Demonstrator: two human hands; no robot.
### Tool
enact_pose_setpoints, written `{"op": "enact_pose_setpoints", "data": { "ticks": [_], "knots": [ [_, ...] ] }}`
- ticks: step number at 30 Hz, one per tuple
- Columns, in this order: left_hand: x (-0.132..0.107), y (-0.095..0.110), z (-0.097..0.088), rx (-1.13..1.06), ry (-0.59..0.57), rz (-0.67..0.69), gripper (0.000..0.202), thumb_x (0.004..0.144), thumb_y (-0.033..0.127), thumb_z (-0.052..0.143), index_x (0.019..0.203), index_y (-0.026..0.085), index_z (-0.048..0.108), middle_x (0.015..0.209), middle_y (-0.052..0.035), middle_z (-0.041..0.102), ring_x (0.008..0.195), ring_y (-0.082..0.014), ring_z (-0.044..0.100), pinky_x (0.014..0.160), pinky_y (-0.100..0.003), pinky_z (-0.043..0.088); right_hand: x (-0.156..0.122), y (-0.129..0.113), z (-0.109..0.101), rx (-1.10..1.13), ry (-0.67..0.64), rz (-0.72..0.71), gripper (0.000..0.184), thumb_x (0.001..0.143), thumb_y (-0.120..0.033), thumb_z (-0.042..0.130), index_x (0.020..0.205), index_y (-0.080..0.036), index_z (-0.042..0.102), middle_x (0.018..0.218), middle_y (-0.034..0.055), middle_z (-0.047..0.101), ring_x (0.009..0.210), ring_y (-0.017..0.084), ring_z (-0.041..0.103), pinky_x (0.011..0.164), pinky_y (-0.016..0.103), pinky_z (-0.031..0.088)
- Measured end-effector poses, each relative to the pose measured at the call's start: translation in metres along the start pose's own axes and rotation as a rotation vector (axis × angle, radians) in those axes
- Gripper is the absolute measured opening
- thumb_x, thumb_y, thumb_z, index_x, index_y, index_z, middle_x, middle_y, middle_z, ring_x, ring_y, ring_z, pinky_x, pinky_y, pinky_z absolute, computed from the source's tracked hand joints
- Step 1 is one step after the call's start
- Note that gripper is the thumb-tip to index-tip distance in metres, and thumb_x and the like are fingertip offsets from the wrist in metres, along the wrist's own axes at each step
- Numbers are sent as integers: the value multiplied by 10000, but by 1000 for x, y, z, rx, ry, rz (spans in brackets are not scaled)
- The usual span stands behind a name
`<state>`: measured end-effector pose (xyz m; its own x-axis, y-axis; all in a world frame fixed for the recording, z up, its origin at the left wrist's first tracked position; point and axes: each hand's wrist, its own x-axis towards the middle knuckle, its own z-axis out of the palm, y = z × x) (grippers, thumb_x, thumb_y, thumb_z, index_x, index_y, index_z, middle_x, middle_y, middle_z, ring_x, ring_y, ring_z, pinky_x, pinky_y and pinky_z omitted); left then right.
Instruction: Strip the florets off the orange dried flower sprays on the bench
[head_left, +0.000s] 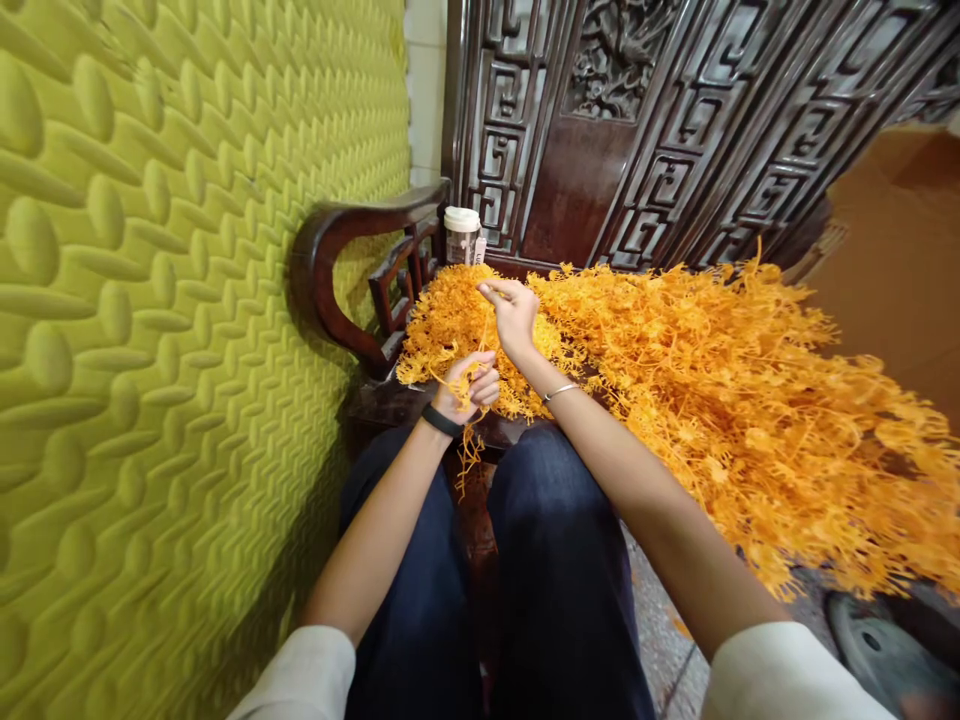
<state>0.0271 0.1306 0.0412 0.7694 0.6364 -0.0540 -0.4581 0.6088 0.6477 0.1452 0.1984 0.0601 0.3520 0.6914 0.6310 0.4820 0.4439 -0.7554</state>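
Nearest, white sleeves (307, 670) and dark blue jeans (559, 560), with speckled grey floor (652, 570) beside the right leg and, at lower right, a round grey-green object (892, 650), too cut off to name. Farther out, above the gap between the knees, left hand (469, 387) with a black wristband (442, 420): fingers curled in, closed around an orange artificial sprig (463, 392), with thin stems dangling below the fist. Just beyond and to the right, right hand (517, 318) with a silver bangle (560, 392): thumb and forefinger pressed together at the tips; impossible to tell whether pinching the fine strand rising from the left hand. Under and behind both hands, a smaller clump of orange sprigs (442, 315) on a dark wooden worktop (382, 402); to the right, a much larger heap of orange sprigs (750, 400), spreading past the right forearm. Left of the clump, a curved wooden armrest (311, 260); behind it, a white-lidded cup (461, 235) near the corner. Along the whole left side, yellow-green embossed wall padding (187, 300). Farthest, a glossy carved wooden backrest (577, 190), pale tiles (427, 100) beside it, and a plain brown surface (892, 270) at far right.
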Motion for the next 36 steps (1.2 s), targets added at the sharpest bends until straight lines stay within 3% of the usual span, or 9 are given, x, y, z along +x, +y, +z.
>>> {"op": "enact_pose_setpoints", "data": {
  "ticks": [6,12,17,20,23,28,30,36],
  "knots": [
    [1,2,-3,-83,-15,44,509,930,192,194,425,173,258,301,56,160,250,-58,153,341,-202,135,4,2,9,49,-1,94,325,772,-452,580,788,-163,728,839,58,700,810,189,624,804,346,470],
    [0,-3,-3,-98,-19,79,507,916,184,220,413,174,280,293,57,177,249,-53,152,338,-206,128,9,4,14,119,-43,131,223,770,-324,586,736,-138,704,698,32,675,641,137,607,645,264,481],
    [-20,-28,3,136,-104,-67,385,791,145,498,425,146,382,314,57,289,267,-30,217,341,-180,125,53,24,-18,231,305,471,184,792,-202,495,837,-136,660,710,12,654,526,75,577,493,182,444],
    [-27,-31,2,165,-100,-16,411,784,189,512,402,149,365,309,60,260,271,-20,203,349,-180,131,70,37,-35,273,213,451,152,761,-182,535,839,-120,651,793,36,666,618,92,623,564,198,482],
    [-24,-23,-1,188,-109,17,433,799,212,484,388,150,362,302,57,249,267,-17,198,355,-184,131,73,46,-35,263,25,402,216,695,-162,609,904,-124,648,945,72,667,846,158,646,751,301,515],
    [-14,-18,-4,243,-112,-12,435,790,223,501,381,149,371,298,54,265,267,-14,210,356,-185,133,66,44,-27,192,-181,230,444,621,-137,669,1061,-167,616,1206,76,584,1164,225,501,1011,435,367],
    [-12,-19,-4,262,-119,-34,441,796,218,489,377,150,367,296,52,267,267,-16,212,354,-186,135,58,37,-28,171,-225,187,419,638,-145,649,1056,-162,617,1207,75,586,1173,223,495,1033,429,344],
    [-14,-20,-5,280,-82,-39,418,804,198,479,402,147,375,312,53,285,273,-17,215,352,-187,131,20,9,-29,159,-315,157,178,686,-163,579,842,-141,662,973,70,674,968,202,603,933,401,435]
  ]
}}
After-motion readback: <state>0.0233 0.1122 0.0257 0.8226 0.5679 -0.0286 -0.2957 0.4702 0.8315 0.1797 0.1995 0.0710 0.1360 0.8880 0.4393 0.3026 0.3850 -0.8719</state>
